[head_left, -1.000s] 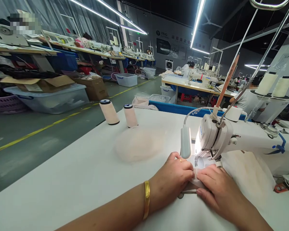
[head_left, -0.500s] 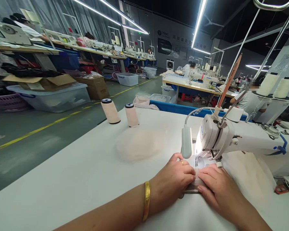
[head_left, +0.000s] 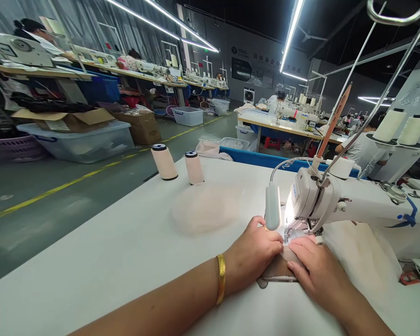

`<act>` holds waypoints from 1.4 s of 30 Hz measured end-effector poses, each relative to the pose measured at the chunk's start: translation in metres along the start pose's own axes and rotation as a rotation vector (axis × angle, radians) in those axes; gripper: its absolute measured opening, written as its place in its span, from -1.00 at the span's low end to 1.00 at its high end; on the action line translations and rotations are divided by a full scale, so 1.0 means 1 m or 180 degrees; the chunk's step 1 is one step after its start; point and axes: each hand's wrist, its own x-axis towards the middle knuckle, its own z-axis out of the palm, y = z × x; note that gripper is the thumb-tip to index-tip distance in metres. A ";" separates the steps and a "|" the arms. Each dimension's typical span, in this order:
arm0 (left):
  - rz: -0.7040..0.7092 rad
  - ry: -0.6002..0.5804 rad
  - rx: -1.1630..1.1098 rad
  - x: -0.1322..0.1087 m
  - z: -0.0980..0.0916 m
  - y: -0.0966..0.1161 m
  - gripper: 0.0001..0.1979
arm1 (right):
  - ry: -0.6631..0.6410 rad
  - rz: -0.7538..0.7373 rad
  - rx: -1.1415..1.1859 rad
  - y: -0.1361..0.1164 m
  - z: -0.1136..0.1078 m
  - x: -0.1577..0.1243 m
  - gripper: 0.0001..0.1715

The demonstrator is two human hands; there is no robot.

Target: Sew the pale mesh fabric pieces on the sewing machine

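A small piece of pale pink fabric [head_left: 280, 268] lies at the needle area of a white sewing machine [head_left: 306, 198]. From the left, my left hand [head_left: 254, 252] bends its fingers down onto the cloth, close to the presser foot [head_left: 286, 234]. My right hand [head_left: 318, 268] grips its right side, thumb nearer me and fingers beside the foot. Parts of the cloth are hidden under both hands. A lit lamp [head_left: 273, 206] on a bendy neck hangs just above my left fingers.
Two pink thread cones [head_left: 164, 163] stand at the table's far left edge. Sheer pale cloth [head_left: 206, 207] lies on the white table [head_left: 126, 261], and more cloth [head_left: 364, 261] is right of my hand. Co-workers sit at other machines behind.
My left hand has shifted slightly, and more of the fabric's near edge shows between my hands. My right hand stays almost in place. The whole view has moved a little.
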 end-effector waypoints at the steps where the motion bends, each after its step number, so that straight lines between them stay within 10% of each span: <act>1: -0.0012 0.0002 0.0013 0.000 0.000 -0.001 -0.73 | -0.0015 0.0023 -0.0015 0.001 0.001 0.000 -0.85; 23: -0.0752 -0.0557 0.0710 0.011 -0.023 0.023 -0.82 | 0.0289 -0.0346 0.0271 -0.001 0.001 -0.004 -0.73; 42: -0.0407 -0.0621 -0.0665 -0.006 -0.022 0.027 -0.89 | 0.0230 -0.0471 -0.0002 -0.006 -0.005 -0.009 -0.73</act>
